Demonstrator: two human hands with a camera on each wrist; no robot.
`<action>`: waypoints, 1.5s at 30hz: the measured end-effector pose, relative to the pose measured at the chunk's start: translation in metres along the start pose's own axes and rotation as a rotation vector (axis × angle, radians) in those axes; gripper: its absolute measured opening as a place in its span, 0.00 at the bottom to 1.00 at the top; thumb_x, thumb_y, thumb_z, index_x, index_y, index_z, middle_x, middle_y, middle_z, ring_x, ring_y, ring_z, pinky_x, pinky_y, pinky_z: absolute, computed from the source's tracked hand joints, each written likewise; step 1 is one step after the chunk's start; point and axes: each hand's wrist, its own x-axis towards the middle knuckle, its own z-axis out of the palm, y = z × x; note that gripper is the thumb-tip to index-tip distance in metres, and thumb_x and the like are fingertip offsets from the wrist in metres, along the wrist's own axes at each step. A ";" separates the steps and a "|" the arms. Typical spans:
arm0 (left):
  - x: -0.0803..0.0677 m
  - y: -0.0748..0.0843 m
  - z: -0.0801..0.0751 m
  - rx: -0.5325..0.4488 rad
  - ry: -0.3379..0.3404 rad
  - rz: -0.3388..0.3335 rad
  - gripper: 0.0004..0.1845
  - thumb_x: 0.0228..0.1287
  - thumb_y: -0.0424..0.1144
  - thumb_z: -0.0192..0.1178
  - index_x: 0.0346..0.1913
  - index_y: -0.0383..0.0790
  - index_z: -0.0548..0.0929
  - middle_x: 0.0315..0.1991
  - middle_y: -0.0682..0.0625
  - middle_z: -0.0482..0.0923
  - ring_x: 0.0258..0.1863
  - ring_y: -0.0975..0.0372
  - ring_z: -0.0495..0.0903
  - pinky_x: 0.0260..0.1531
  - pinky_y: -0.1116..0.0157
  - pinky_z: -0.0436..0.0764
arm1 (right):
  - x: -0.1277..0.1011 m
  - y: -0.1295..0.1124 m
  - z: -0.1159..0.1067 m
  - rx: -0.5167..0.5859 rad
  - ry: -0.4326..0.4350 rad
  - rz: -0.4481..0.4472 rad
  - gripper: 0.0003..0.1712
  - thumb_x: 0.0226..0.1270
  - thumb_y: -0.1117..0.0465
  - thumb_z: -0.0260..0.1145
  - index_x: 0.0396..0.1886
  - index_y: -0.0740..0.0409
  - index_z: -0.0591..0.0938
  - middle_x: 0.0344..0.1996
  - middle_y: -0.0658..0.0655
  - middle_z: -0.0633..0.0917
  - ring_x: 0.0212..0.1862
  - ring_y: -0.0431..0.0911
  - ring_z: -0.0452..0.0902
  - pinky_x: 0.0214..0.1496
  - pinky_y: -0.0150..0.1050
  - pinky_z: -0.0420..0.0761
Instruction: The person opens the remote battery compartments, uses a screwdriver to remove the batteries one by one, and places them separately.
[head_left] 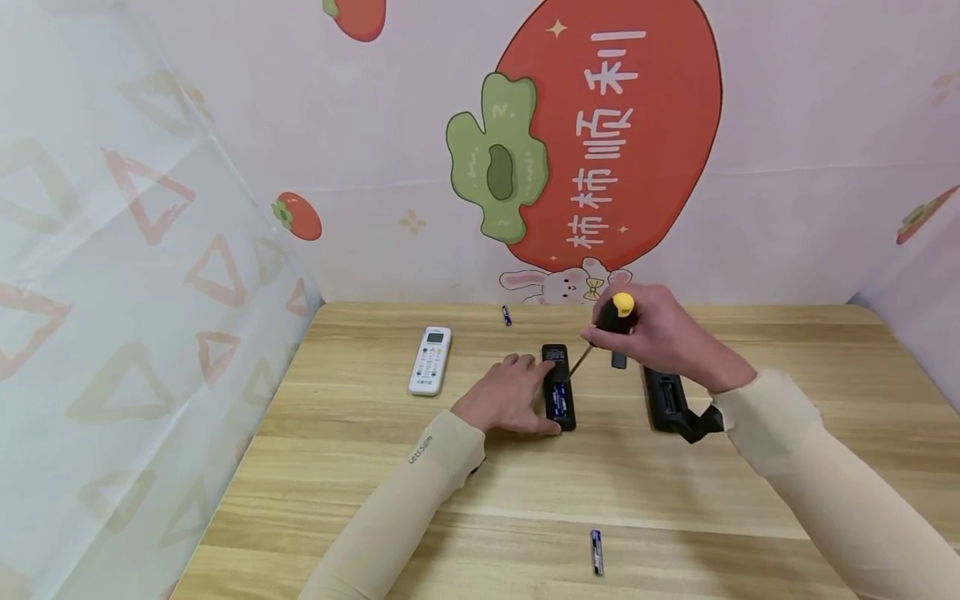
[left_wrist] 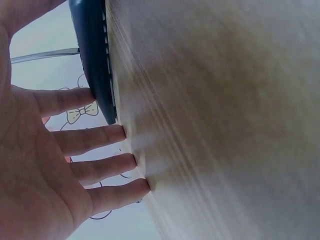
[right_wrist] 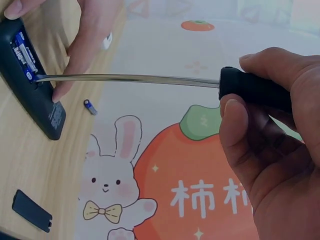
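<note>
A black remote control point(head_left: 556, 350) lies back up on the table, its battery compartment uncovered. Blue batteries point(right_wrist: 24, 56) sit inside that compartment. My left hand point(head_left: 510, 393) steadies the remote, thumb at its near end and straight index finger against its side; the other fingertips touch the tabletop in the left wrist view. My right hand point(head_left: 660, 329) grips the black, yellow-ended handle of a screwdriver point(right_wrist: 135, 78) from above. The screwdriver's metal tip meets the compartment at the end of a battery in the right wrist view.
A white remote control point(head_left: 430, 361) lies to the left. One loose battery point(head_left: 507, 316) is near the back edge, another battery point(head_left: 597, 552) near the front. A small black cover point(right_wrist: 32, 210) lies right of the remote. Under my right forearm is a black object point(head_left: 665, 398) with a recess.
</note>
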 end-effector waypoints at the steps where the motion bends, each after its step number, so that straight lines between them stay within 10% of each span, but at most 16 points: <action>1: 0.000 0.000 0.000 -0.002 0.000 -0.001 0.55 0.51 0.72 0.67 0.78 0.48 0.63 0.71 0.43 0.68 0.70 0.48 0.66 0.68 0.50 0.68 | 0.001 0.000 0.000 -0.003 -0.005 0.000 0.12 0.60 0.64 0.78 0.36 0.50 0.82 0.32 0.45 0.81 0.29 0.40 0.77 0.32 0.35 0.79; 45: -0.003 0.000 -0.002 -0.075 -0.012 -0.017 0.53 0.52 0.69 0.69 0.78 0.50 0.64 0.72 0.43 0.67 0.71 0.48 0.65 0.70 0.50 0.64 | -0.007 -0.020 0.009 -0.081 -0.094 -0.221 0.15 0.57 0.61 0.81 0.29 0.45 0.80 0.28 0.38 0.77 0.29 0.35 0.74 0.32 0.32 0.80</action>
